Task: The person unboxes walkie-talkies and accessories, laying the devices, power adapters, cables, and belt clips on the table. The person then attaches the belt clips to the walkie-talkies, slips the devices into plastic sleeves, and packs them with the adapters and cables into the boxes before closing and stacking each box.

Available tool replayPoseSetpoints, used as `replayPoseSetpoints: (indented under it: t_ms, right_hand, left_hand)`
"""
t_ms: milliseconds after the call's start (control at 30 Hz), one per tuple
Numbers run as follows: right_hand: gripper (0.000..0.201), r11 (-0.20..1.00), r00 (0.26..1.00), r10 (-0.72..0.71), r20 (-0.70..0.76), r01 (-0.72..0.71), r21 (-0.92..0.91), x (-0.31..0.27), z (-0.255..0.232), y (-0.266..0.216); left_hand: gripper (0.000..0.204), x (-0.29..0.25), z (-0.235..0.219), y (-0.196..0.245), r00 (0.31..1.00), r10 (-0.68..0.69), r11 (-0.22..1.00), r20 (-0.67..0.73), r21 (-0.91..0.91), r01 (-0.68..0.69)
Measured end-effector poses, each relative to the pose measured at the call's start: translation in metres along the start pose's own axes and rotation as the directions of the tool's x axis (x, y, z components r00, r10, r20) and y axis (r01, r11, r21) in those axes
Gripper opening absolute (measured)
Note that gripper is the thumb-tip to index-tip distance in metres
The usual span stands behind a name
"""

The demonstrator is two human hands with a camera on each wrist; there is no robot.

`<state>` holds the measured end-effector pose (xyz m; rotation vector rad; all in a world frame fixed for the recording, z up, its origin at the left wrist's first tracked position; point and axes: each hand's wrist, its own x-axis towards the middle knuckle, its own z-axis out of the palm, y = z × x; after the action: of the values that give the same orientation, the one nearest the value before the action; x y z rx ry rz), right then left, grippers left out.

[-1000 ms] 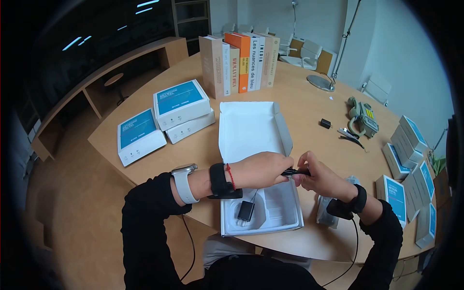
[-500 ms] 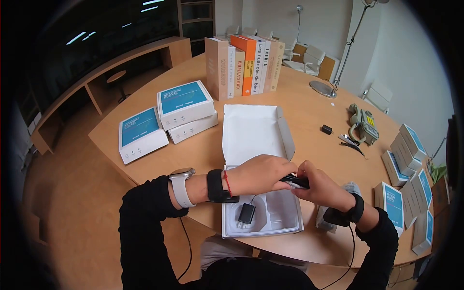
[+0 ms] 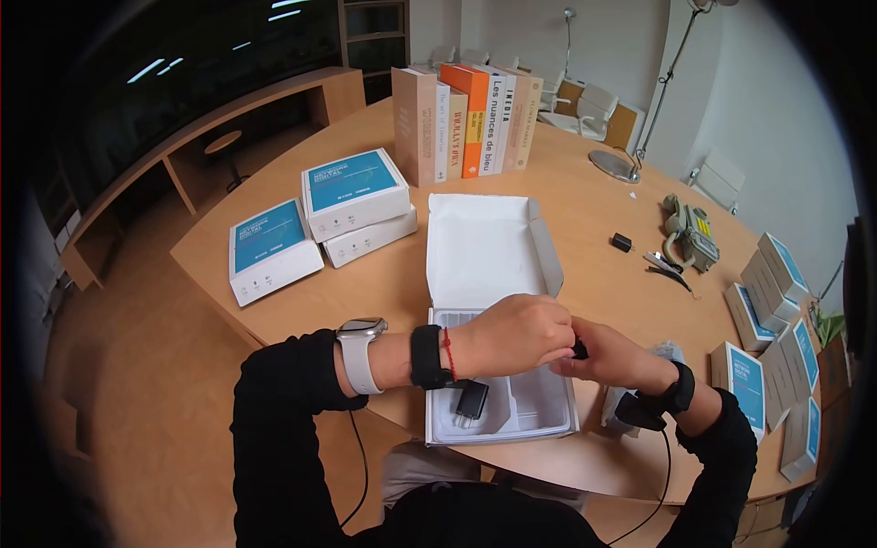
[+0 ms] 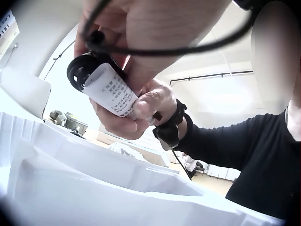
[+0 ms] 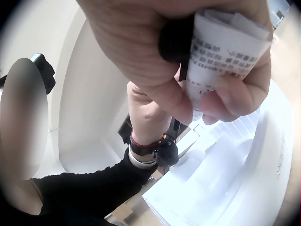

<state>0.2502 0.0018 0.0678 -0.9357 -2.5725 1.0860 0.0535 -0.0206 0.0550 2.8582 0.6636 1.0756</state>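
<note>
Both hands meet above an open white box [image 3: 570, 426] in the head view. The right hand [image 3: 614, 355] grips a coiled black cable [image 4: 83, 70] with a printed white paper label [image 4: 114, 93] wrapped along it. The left hand [image 3: 519, 336] pinches the same cable from the other side, its fingertips against the right hand. From the head, the hands hide most of the bundle; the right wrist view shows the label [image 5: 221, 52] between the right thumb and fingers. A black power adapter [image 3: 472, 400] with metal prongs lies in the box's moulded tray, under the left wrist.
The box lid [image 3: 481, 247] stands folded back. Blue-topped boxes [image 3: 352, 183] are stacked at left, more boxes [image 3: 738, 379] at right. A row of books [image 3: 470, 123] stands behind. An old telephone [image 3: 692, 236], another small black adapter [image 3: 621, 242] and a plastic-wrapped item [image 3: 618, 416] lie at right.
The left hand has moved in against the right hand, and the cable that showed between them is now mostly covered. The adapter stays in the tray.
</note>
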Motion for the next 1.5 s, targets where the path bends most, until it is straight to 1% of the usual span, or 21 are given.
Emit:
replayPoseSetpoints:
  t_ms: [133, 233, 333, 367, 400, 433, 533, 600, 667, 733, 800, 867, 933, 1033, 1067, 1100, 1167, 1233, 1267, 1333, 1500]
  right_hand:
    - [0.025, 0.997, 0.998, 0.058, 0.033, -0.059, 0.049, -0.005, -0.005, -0.003]
    - [0.022, 0.979, 0.985, -0.105, -0.139, 0.077, -0.19, -0.019, -0.019, 0.017]
    - [0.021, 0.886, 0.915, -0.087, -0.395, -0.11, -0.451, -0.042, -0.066, 0.069]
    - [0.021, 0.819, 0.868, -0.177, -0.463, -0.131, -0.559, -0.048, -0.087, 0.105]
    - [0.022, 0.838, 0.835, -0.144, -0.531, -0.182, -0.515, -0.056, -0.105, 0.128]
    - [0.022, 0.815, 0.805, 0.055, -0.591, -0.379, -0.439, -0.064, -0.121, 0.134]
    - [0.021, 0.768, 0.762, 0.066, -0.644, -0.45, -0.455, -0.081, -0.15, 0.21]
    - [0.021, 0.706, 0.784, 0.21, -0.584, -0.535, -0.464, -0.085, -0.158, 0.232]
    - [0.02, 0.693, 0.797, 0.221, -0.563, -0.534, -0.485, -0.082, -0.162, 0.253]
    - [0.022, 0.691, 0.835, 0.183, -0.519, -0.485, -0.536, -0.078, -0.164, 0.27]
    - [0.021, 0.695, 0.831, 0.183, -0.525, -0.487, -0.529, -0.065, -0.164, 0.263]
    - [0.02, 0.697, 0.832, 0.184, -0.524, -0.486, -0.527, -0.058, -0.166, 0.265]
    - [0.021, 0.641, 0.891, 0.002, -0.455, -0.35, -0.683, -0.049, -0.17, 0.28]
    - [0.02, 0.603, 0.887, 0.089, -0.454, -0.411, -0.684, -0.043, -0.172, 0.278]
    - [0.02, 0.604, 0.89, 0.086, -0.448, -0.404, -0.687, -0.042, -0.173, 0.285]
    - [0.022, 0.586, 0.908, 0.061, -0.415, -0.369, -0.722, -0.042, -0.173, 0.291]
    - [0.024, 0.562, 0.927, 0.034, -0.375, -0.328, -0.759, -0.044, -0.172, 0.302]
    - [0.032, 0.455, 0.95, -0.051, -0.309, -0.253, -0.854, -0.048, -0.169, 0.308]
    - [0.032, 0.452, 0.951, -0.053, -0.306, -0.25, -0.856, -0.049, -0.168, 0.3]
    - [0.045, 0.542, 0.928, 0.124, -0.351, -0.359, -0.76, -0.055, -0.169, 0.284]
    - [0.058, 0.591, 0.931, 0.141, -0.337, -0.353, -0.726, -0.064, -0.175, 0.254]
  left_hand:
    - [0.013, 0.0, 0.001, -0.004, 0.999, -0.04, 0.998, 0.025, -0.05, 0.041]
    - [0.023, -0.003, -0.011, -0.001, 1.0, -0.027, 0.999, -0.011, 0.025, 0.027]
    - [0.022, -0.022, -0.024, -0.009, 0.974, -0.188, 0.979, 0.124, 0.106, 0.176]
    - [0.014, -0.028, -0.03, -0.009, 0.942, -0.246, 0.963, 0.228, 0.171, 0.21]
    - [0.015, -0.037, -0.029, -0.012, 0.928, -0.227, 0.971, 0.296, 0.144, 0.192]
    - [0.016, -0.042, -0.03, -0.009, 0.891, -0.245, 0.965, 0.383, 0.185, 0.186]
    - [0.016, -0.05, -0.03, -0.005, 0.715, -0.311, 0.95, 0.626, 0.221, 0.22]
    - [0.017, -0.049, -0.028, -0.006, 0.664, -0.337, 0.94, 0.667, 0.2, 0.276]
    - [0.018, -0.046, -0.027, -0.006, 0.654, -0.34, 0.938, 0.675, 0.19, 0.291]
    - [0.02, -0.048, -0.026, -0.008, 0.641, -0.349, 0.932, 0.684, 0.183, 0.312]
    - [0.02, -0.052, -0.022, -0.011, 0.683, -0.378, 0.913, 0.624, 0.131, 0.385]
    - [0.023, -0.044, -0.026, -0.004, 0.663, -0.411, 0.896, 0.626, 0.144, 0.419]
    - [0.026, -0.037, -0.032, 0.004, 0.639, -0.446, 0.877, 0.626, 0.164, 0.452]
    - [0.034, -0.035, -0.036, 0.01, 0.588, -0.419, 0.886, 0.692, 0.171, 0.43]
    - [0.037, -0.038, -0.034, 0.012, 0.634, -0.378, 0.914, 0.674, 0.165, 0.37]
    - [0.041, -0.039, -0.033, 0.014, 0.678, -0.334, 0.938, 0.655, 0.16, 0.308]
    - [0.04, -0.038, -0.03, 0.017, 0.658, -0.342, 0.933, 0.671, 0.161, 0.321]
    - [0.04, -0.037, -0.027, 0.023, 0.64, -0.347, 0.93, 0.686, 0.164, 0.329]
    - [0.039, -0.038, -0.024, 0.027, 0.625, -0.347, 0.928, 0.7, 0.159, 0.337]
    - [0.039, -0.041, -0.022, 0.03, 0.61, -0.347, 0.925, 0.712, 0.152, 0.349]
    - [0.038, -0.041, -0.029, 0.033, 0.64, -0.354, 0.903, 0.682, 0.071, 0.424]
